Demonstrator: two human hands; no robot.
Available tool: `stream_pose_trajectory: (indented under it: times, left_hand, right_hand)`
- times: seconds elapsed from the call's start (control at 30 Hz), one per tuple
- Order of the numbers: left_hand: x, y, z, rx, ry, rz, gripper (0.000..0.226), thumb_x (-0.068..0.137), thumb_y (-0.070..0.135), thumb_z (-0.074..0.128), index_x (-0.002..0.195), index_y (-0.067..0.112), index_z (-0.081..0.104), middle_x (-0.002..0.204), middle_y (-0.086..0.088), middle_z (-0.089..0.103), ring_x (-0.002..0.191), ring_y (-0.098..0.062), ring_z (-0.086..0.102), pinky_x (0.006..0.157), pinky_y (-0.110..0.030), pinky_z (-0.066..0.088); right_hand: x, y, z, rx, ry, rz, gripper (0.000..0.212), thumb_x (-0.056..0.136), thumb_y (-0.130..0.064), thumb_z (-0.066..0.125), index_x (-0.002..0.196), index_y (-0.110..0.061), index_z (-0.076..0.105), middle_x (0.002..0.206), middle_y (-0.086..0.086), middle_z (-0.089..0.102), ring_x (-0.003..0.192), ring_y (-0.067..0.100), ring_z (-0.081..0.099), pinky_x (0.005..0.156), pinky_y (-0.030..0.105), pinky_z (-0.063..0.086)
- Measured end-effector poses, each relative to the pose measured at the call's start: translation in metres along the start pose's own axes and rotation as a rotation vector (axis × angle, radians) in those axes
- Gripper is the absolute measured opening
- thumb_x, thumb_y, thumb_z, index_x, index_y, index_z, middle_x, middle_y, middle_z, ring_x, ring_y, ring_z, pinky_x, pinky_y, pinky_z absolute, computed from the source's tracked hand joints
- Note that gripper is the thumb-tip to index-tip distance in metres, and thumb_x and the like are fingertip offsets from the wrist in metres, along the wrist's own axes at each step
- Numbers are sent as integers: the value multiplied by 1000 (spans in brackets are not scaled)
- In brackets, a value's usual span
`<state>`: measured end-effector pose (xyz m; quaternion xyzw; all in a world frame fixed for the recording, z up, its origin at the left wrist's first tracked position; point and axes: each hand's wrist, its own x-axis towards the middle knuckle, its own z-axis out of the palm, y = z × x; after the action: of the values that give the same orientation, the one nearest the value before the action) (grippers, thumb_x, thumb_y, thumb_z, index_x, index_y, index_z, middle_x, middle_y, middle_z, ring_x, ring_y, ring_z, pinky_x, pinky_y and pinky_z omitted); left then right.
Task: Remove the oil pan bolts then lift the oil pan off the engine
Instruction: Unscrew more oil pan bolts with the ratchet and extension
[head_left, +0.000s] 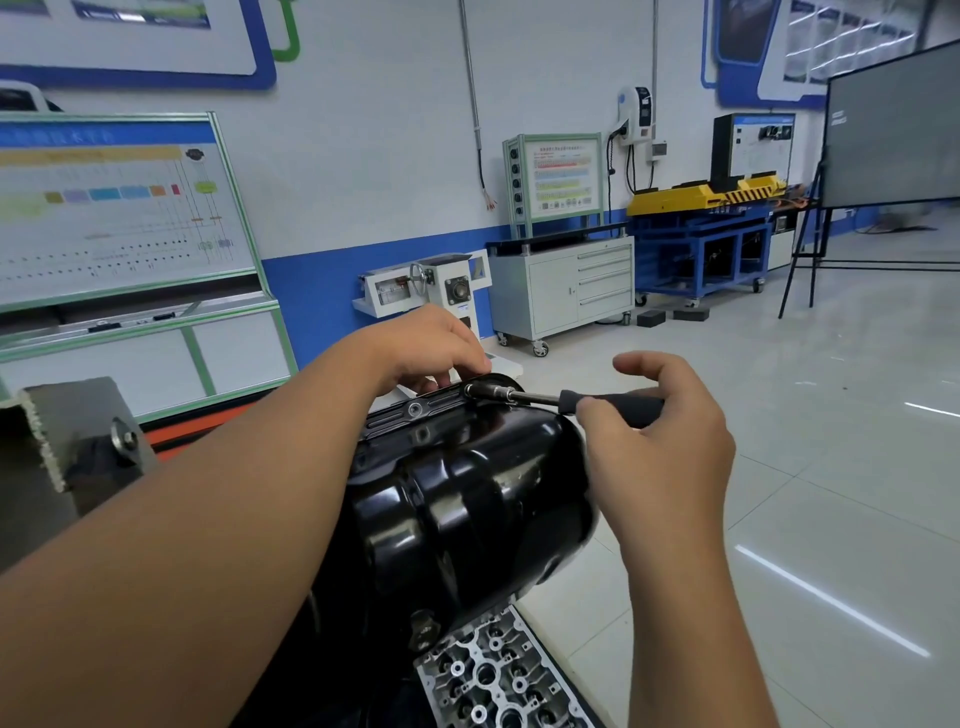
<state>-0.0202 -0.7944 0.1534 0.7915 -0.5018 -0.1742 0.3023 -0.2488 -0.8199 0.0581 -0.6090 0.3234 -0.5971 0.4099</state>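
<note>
Nearest, black pan (467, 499) bolted on engine. Right hand (660, 441) gripping ratchet (566, 401) at far flange bolt (470, 391); left hand (431, 348) curled, steadying socket. Slipped socket risks rounding bolt, pinching fingers.

Both forearms are bare from the frame's lower edge to the wrists, with no sleeve, glove, watch or band showing on them. The left hand (431, 345) and right hand (660, 431) are bare too. Short, unpainted nails show at the tips of the left fingers (470, 364).
</note>
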Motion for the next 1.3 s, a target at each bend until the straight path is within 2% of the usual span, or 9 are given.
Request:
stream_pose_trajectory:
  times: [0.13, 0.23, 0.37, 0.57, 0.7, 0.8, 0.93, 1.07, 1.3]
  left_hand:
    - [-1, 2, -1, -12, -6, -10, 13, 88, 19, 77, 77, 14, 81, 76, 2, 71, 59, -12, 53, 49, -23, 43]
    - [-1, 1, -2, 11, -20, -2, 11, 86, 17, 76, 77, 16, 81, 77, 3, 71, 61, -12, 54, 50, -24, 45]
    - [-1, -1, -5, 23, -36, 6, 14, 88, 13, 74, 78, 19, 82, 69, 9, 71, 66, -12, 55, 53, -23, 48]
    - [0, -2, -6, 33, -41, 22, 18, 87, 7, 74, 81, 22, 82, 77, 4, 71, 73, -14, 57, 56, -24, 50]
    - [-2, -5, -10, 58, -88, 73, 25, 84, 1, 75, 84, 25, 81, 82, 4, 74, 79, -15, 60, 60, -27, 50]
    - [-5, -6, -12, 103, -141, 142, 30, 84, -3, 73, 90, 25, 82, 81, 5, 71, 67, -4, 60, 56, -25, 45]
    - [-6, -3, -11, 234, -161, 221, 31, 89, 0, 72, 97, 28, 83, 92, -6, 72, 61, 0, 56, 60, -22, 46]
    - [-5, 0, -12, 375, -162, 251, 24, 92, 5, 72, 96, 27, 82, 66, 27, 67, 58, 10, 58, 55, -5, 40]
    - [-3, -1, -14, 369, -187, 276, 22, 88, 8, 78, 91, 29, 75, 67, 26, 68, 60, 7, 61, 59, -17, 46]
  right_hand:
    - [0, -3, -1, -32, 17, -1, 19, 94, -57, 61, 94, -38, 63, 74, -10, 71, 79, 7, 67, 64, 22, 44]
    - [1, -3, -2, -22, 20, 7, 8, 94, -41, 66, 87, -38, 62, 73, -20, 70, 71, 5, 67, 62, 26, 46]
    - [-3, -7, 0, -6, -9, -6, 31, 80, -15, 68, 93, -42, 62, 84, -36, 64, 72, -3, 63, 61, 25, 47]
    - [-6, -10, 3, -8, 49, -41, 13, 91, -50, 68, 88, -38, 65, 70, -22, 68, 72, -5, 62, 59, 20, 42]
    - [-5, -8, 1, 8, 53, -2, 10, 87, -31, 72, 86, -37, 64, 78, -34, 66, 73, -5, 62, 61, 23, 43]
    - [-6, -3, -3, 44, 113, 12, 23, 80, -16, 73, 84, -37, 64, 76, -32, 66, 70, -1, 62, 62, 25, 44]
    - [-7, 4, -8, 91, 182, 48, 20, 81, -18, 77, 81, -32, 64, 73, -30, 66, 65, 5, 60, 63, 25, 44]
    - [-12, 7, -7, 142, 215, 86, 19, 80, -20, 81, 78, -31, 64, 72, -31, 65, 65, 1, 59, 63, 25, 43]
    - [-22, 9, -4, 258, 304, 109, 19, 81, -19, 81, 81, -29, 63, 68, -27, 65, 53, 4, 51, 64, 30, 46]
